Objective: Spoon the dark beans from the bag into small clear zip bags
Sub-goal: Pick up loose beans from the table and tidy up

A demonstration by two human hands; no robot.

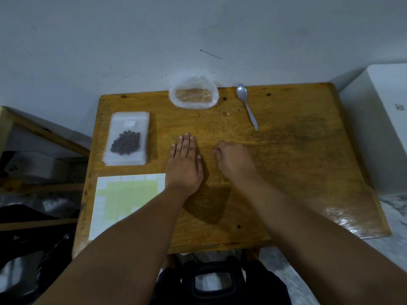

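1. Wood makes up the table (286, 172), and both hands rest on it near the middle. The top looks glossy, so I judge a dropped bean would roll off an edge.
2. A white-and-green label sheet (123, 194) lies just beside the left wrist, on the person's side, and the forearm crosses over its corner. A careless sweep of that arm could drag or crease it.
3. The left hand (184, 164) lies flat, palm down, fingers straight and together, holding nothing. The right hand (233, 160) is just beside it with its fingers curled under. A small dark thing shows at its fingertips, but I cannot tell whether it is pinched.
4. The stack of small clear zip bags (130, 119) sits near the left hand, on its outer side. Thin film clings, so lifting one bag may lift several or tip the filled top one.
5. The plastic bag (193, 93) slumps open beyond the left fingertips, at the far edge. Wood shows through it and I see no beans inside, so the supply may be spent. A limp bag may also slide away from a spoon.
6. The spoon (246, 104) lies ahead and to the outer side of the right hand, apart from it, handle toward it. Round beans could roll off its shallow bowl on the way across.
7. The dark beans (126, 143) are visible only in the top zip bag. Whether its zip is closed is unclear, and if open, a nudge could spill them.
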